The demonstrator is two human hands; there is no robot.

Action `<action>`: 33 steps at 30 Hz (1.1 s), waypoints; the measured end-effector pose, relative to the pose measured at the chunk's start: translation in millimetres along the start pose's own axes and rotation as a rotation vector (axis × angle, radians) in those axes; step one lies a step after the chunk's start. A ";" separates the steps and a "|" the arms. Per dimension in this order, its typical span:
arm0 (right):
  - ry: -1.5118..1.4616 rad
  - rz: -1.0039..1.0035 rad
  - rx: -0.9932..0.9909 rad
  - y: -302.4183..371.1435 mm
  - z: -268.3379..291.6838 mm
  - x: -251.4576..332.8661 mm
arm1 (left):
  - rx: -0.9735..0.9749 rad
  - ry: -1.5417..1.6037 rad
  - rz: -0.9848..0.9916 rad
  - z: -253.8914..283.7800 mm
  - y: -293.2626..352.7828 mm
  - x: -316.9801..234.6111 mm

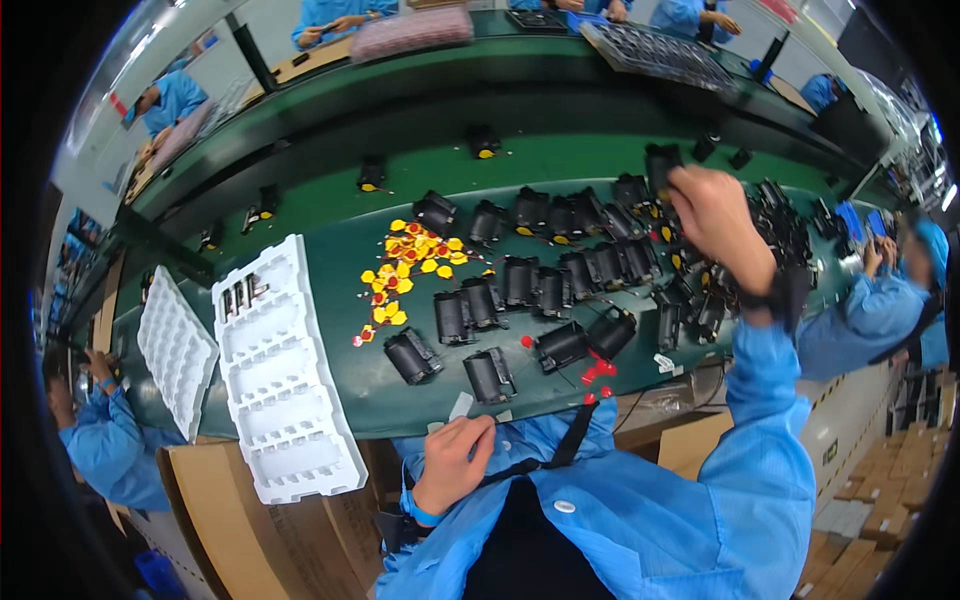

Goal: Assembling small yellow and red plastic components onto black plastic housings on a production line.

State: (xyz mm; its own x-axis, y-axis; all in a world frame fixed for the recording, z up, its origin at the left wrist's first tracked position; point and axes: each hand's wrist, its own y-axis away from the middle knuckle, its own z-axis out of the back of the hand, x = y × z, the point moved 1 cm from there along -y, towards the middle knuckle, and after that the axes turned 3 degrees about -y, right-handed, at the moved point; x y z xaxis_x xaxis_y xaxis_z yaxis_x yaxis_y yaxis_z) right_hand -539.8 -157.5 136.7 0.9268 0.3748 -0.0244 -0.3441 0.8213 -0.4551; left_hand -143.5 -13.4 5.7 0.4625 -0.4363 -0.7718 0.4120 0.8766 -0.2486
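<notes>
My right hand (712, 212) is raised over the far right of the pile, its fingers closed on a black cylindrical housing (663, 165), slightly blurred. At the table's near edge, my left hand (452, 460) has curled fingers; whether they hold anything is hidden. A small pale strip (461, 405) lies just beyond those fingers. In front of me are several more black housings in loose rows, such as the black housing (489, 375) closest to my left hand. Left of the rows, yellow and red round pieces (405, 262) form a heap.
On the left lie a long white foam tray (290, 390) holding a few dark parts and a second white tray (180, 350). Red bits (600, 370) sit near the front edge. A green conveyor belt (430, 170) runs behind, carrying housings. Co-workers sit around; a cardboard box (215, 520) stands below.
</notes>
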 end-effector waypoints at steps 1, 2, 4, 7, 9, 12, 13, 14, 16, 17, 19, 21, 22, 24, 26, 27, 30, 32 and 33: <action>-0.047 0.038 -0.057 -21.6 -25.1 -22.1 | -0.013 0.008 -0.001 3.3 1.9 -3.2; -0.143 -0.060 -0.020 -46.6 -49.8 -32.3 | -0.054 0.020 -0.013 9.1 7.1 -5.8; -0.313 -0.161 0.002 -91.2 -110.1 -52.5 | -0.103 0.005 -0.016 30.7 17.7 -18.1; -0.357 -0.140 0.060 -111.6 -164.8 -89.9 | -0.186 -0.031 -0.034 76.6 27.2 -43.1; -0.309 -0.186 0.289 -108.7 -185.1 -124.9 | -0.209 0.077 -0.178 111.8 39.3 -56.5; -0.029 -0.213 0.111 -124.9 -181.2 -93.4 | -0.553 0.151 -0.259 155.9 82.1 -59.5; 0.033 -0.118 0.064 -138.6 -164.9 -52.1 | -0.734 0.214 -0.183 161.6 84.4 -61.2; 0.009 -0.015 0.075 -153.5 -145.5 -10.2 | -0.768 -0.003 0.002 171.9 87.6 -56.0; -0.163 0.241 0.116 -180.5 -117.2 99.2 | -0.616 -0.348 0.258 180.2 82.8 -34.4; -0.305 0.390 0.140 -195.8 -110.6 160.8 | -0.549 -0.526 0.347 174.7 78.8 -23.0; -0.379 0.635 0.247 -218.9 -115.6 255.3 | -0.410 -0.733 0.423 148.1 71.9 14.1; -0.387 0.831 0.294 -242.8 -148.8 331.9 | -0.287 -0.748 0.548 113.5 72.5 42.6; -0.360 0.930 0.184 -255.5 -164.3 359.3 | -0.295 -0.750 0.530 103.8 68.5 50.6; -0.297 1.073 0.032 -277.0 -208.8 405.3 | -0.247 -0.846 0.539 89.8 67.3 61.7; -0.198 1.124 0.015 -285.0 -247.9 445.7 | -0.271 -0.811 0.536 87.8 72.6 62.8; -0.116 1.108 0.042 -290.4 -262.1 451.9 | -0.281 -0.771 0.508 89.8 69.8 62.5; -0.026 1.153 0.012 -295.8 -298.3 465.0 | -0.315 -0.742 0.491 90.6 72.0 62.9; -0.135 1.163 0.039 -299.7 -300.7 467.4 | -0.328 -0.732 0.491 91.0 74.8 63.4; -0.262 1.115 0.125 -302.9 -298.9 466.2 | -0.348 -0.717 0.494 91.0 75.9 62.9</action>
State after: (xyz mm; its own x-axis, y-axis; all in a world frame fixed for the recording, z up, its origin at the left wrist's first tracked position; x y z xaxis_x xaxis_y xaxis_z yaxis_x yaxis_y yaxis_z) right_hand 41.4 -360.1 -2.9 0.0434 0.9852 -0.1656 -0.9788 0.0087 -0.2046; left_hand -11.8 7.2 -8.4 0.9436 0.0818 -0.3208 -0.1643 0.9569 -0.2395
